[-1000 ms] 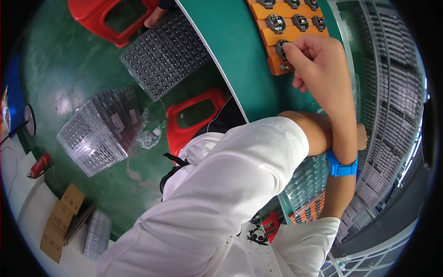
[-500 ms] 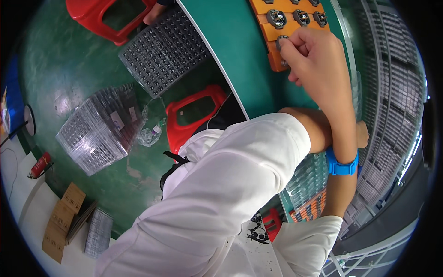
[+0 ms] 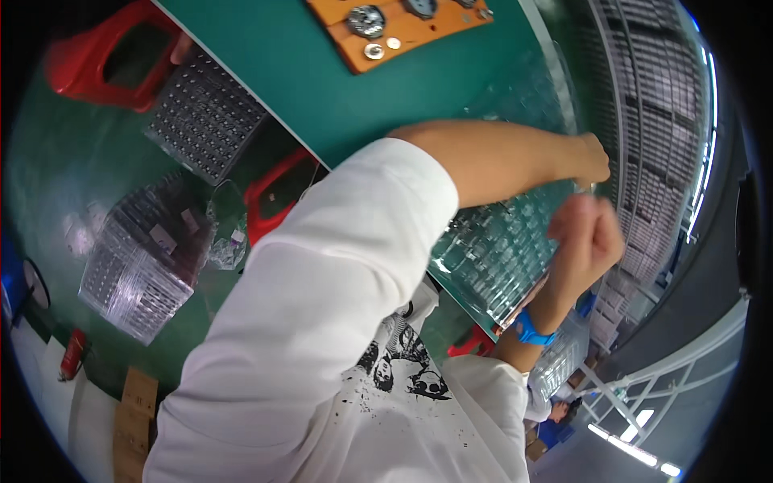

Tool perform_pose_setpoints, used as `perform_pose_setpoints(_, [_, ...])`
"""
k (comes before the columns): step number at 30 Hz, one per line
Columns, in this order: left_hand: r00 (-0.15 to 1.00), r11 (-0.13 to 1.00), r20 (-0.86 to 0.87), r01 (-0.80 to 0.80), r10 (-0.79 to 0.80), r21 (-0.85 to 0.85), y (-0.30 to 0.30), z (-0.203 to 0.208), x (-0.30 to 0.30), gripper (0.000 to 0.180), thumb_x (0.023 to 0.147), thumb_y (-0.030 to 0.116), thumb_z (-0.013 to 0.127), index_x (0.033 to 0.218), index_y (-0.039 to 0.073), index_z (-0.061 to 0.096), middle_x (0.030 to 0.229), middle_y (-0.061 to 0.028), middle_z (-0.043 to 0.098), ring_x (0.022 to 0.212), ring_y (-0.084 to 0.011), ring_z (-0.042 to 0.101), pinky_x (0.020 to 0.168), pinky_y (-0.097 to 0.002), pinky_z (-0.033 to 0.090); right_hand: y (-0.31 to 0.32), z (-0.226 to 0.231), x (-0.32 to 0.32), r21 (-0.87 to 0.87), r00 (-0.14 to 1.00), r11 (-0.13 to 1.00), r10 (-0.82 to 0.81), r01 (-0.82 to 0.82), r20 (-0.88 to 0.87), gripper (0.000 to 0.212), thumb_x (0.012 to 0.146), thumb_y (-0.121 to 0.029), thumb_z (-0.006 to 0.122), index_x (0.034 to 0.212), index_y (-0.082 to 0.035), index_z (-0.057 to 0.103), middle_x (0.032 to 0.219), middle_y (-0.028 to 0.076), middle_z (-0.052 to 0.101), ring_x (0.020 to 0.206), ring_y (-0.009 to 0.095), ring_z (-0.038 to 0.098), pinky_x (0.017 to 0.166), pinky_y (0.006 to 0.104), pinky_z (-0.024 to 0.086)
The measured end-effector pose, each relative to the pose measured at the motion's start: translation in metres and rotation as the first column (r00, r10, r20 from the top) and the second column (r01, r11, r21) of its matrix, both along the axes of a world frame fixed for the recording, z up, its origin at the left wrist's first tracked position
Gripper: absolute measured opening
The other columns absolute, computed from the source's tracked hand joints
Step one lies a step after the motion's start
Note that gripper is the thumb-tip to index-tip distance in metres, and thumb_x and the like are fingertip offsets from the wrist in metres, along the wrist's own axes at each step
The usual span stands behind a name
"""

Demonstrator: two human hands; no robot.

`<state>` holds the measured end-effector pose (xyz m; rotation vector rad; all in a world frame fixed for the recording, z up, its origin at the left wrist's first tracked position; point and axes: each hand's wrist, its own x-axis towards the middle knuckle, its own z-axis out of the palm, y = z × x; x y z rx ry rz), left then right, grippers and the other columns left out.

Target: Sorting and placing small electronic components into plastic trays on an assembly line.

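Note:
My left hand (image 3: 594, 158) is closed at the far right of the green table, its forearm stretched across the tabletop. My right hand (image 3: 592, 240), with a blue band on its wrist, is curled and blurred just below it. Something small and pale shows between the hands, too small to name. Under and beside my arms lies a clear plastic tray (image 3: 491, 258) with rows of pockets. At the table's upper part stands an orange block (image 3: 423, 36) holding round metallic parts (image 3: 366, 21), partly cut off by the picture's edge.
Red stools (image 3: 68, 68) stand beside the table (image 3: 322, 105). A dark pocketed tray (image 3: 205, 117) is at the left, by another person's hand (image 3: 182, 48). Wrapped clear trays (image 3: 145, 258) are stacked on the floor. A fire extinguisher (image 3: 72, 354) and cardboard boxes (image 3: 133, 419) stand lower left.
My right hand has left the orange block and come back down toward my left hand. My arms no longer cross. The whole view has shifted, with the orange block now higher and farther left.

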<state>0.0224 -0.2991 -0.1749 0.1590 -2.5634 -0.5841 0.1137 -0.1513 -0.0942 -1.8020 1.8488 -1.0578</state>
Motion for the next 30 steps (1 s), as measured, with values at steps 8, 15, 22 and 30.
perform_pose_setpoints(8, [0.987,0.977,0.083,-0.150,0.138,0.152,-0.040,-0.013,0.077,0.029,0.075,0.019,0.057,0.096,0.004,0.070,0.096,-0.0189,0.069,0.093,-0.0348,0.066,0.075,-0.0450,0.053,0.008,-0.037,0.011,0.404,0.919,0.905,0.264,-0.132,-0.293,0.017,0.078,-0.004,0.070,0.094,-0.003,0.065,0.057,0.008,0.054,0.047,0.014,0.050,0.047,0.0266,0.039])
perform_pose_setpoints(15, [0.987,0.979,0.088,-0.149,0.138,0.138,-0.036,-0.020,0.075,0.029,0.076,0.019,0.056,0.096,0.003,0.070,0.097,-0.0191,0.069,0.093,-0.0346,0.067,0.076,-0.0450,0.053,0.004,-0.016,0.022,0.286,0.806,0.926,0.359,-0.246,-0.470,0.007,0.077,-0.002,0.067,0.083,-0.003,0.065,0.057,0.008,0.054,0.047,0.014,0.052,0.047,0.0257,0.038])
perform_pose_setpoints(22, [0.984,0.996,-0.162,-0.072,0.079,0.052,-0.017,0.001,0.112,0.027,0.075,0.018,0.060,0.095,0.004,0.070,0.093,-0.0163,0.070,0.088,-0.0323,0.068,0.075,-0.0401,0.054,-0.055,0.031,0.093,-0.007,0.936,0.958,0.277,-0.285,-0.219,0.005,0.083,-0.002,0.063,0.083,0.003,0.066,0.065,-0.002,0.059,0.060,0.004,0.049,0.055,0.0188,0.038])
perform_pose_setpoints(30, [0.968,0.981,-0.161,-0.183,0.192,0.069,-0.034,-0.046,0.044,0.009,0.061,0.009,0.064,0.063,0.000,0.064,0.064,-0.0158,0.065,0.059,-0.0304,0.063,0.048,-0.0403,0.044,-0.154,-0.056,0.170,0.071,0.692,0.822,0.519,-0.565,-0.503,0.020,0.080,-0.015,0.066,0.079,0.005,0.065,0.060,0.013,0.061,0.053,0.020,0.060,0.052,0.0317,0.045])
